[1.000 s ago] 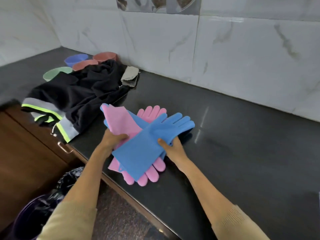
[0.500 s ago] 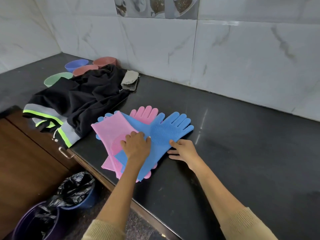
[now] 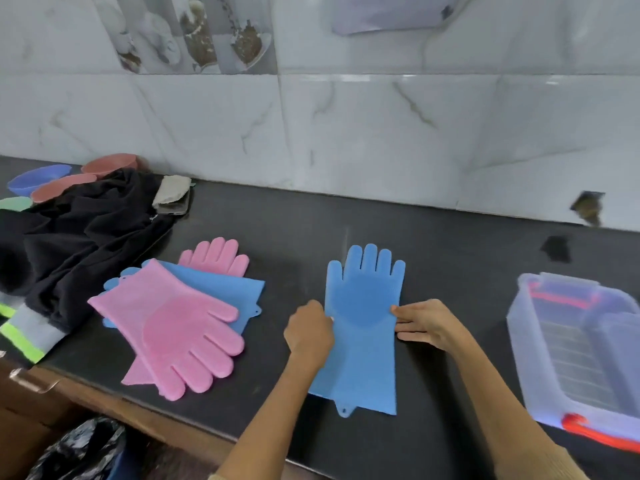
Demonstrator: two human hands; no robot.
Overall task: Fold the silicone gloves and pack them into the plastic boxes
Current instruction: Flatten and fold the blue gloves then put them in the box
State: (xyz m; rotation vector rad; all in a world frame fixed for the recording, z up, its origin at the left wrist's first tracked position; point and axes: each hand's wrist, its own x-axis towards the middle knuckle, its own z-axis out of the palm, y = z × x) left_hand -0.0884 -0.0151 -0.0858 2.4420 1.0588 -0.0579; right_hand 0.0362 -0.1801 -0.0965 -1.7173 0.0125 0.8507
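The black stone counter (image 3: 450, 271) carried a dark garment (image 3: 76, 230) at its left end and a clear plastic box (image 3: 575, 344) with red clasps at its right. Near the garment lay a heap of pink and blue silicone gloves (image 3: 180, 320). One blue glove (image 3: 363, 327) lay flat apart, fingers toward the wall. The left hand (image 3: 308, 334), curled, pinched its left edge; the right hand (image 3: 426, 323) pressed spread fingers on its right edge.

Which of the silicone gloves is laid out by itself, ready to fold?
The blue silicone glove lying flat between the left hand and right hand, fingers toward the wall. The other gloves sit overlapped in a pile to its left, topped by a pink silicone glove.
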